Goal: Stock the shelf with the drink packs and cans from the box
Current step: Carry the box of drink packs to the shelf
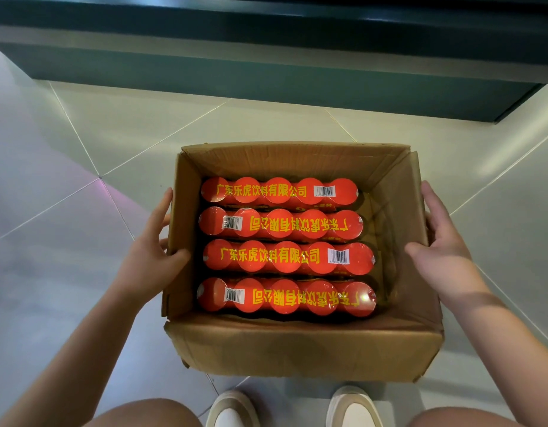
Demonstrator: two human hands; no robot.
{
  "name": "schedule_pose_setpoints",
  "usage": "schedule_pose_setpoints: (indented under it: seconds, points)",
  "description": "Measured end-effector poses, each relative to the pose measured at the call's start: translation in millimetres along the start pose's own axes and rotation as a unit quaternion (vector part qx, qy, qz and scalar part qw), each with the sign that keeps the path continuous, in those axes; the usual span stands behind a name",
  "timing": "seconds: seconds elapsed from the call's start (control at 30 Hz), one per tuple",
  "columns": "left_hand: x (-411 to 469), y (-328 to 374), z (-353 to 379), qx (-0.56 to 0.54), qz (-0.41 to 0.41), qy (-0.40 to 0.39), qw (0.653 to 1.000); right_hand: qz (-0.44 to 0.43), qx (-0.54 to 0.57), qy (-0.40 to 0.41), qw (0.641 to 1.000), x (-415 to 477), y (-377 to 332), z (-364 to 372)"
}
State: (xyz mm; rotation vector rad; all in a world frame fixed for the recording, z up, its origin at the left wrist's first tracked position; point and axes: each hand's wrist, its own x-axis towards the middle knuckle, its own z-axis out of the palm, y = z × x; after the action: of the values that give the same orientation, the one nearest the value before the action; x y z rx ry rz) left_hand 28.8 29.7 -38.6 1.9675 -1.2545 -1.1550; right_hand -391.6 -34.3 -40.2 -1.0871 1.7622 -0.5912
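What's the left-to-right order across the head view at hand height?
In order: left hand → left wall of the brown cardboard box → red shrink-wrapped pack of drink cans, third row from the far end → the box's right wall → right hand.

One head-worn wide-angle view looks steeply down, close over the box (pixel 297 346), shoes (pixel 232 409) at bottom edge

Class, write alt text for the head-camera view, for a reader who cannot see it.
Seen from above, a person's left hand and right hand hold the side walls of an open cardboard box containing four red shrink-wrapped drink packs, five round tops each. The box is over a pale tiled floor, before a dark shelf base.
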Motion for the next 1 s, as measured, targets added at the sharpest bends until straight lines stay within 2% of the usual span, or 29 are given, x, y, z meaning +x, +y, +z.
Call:
schedule_pose_setpoints:
  seconds: [0.13,0.6,1.0]
  points:
    - [0.5,4.2,-1.6,-0.012,-0.009,-0.010,1.000,0.003,-0.009,-0.011,1.000,0.5,-3.1,0.7]
    - [-3.5,1.1,-6.7,-0.076,-0.017,-0.016,0.997,0.033,0.082,-0.006,0.996,1.9,-4.0,-4.9]
    - [-13.9,34.4,-31.1,-0.099,-0.035,-0.028,0.994,0.052,0.096,-0.011,0.994,-3.5,-35.1,-20.1]
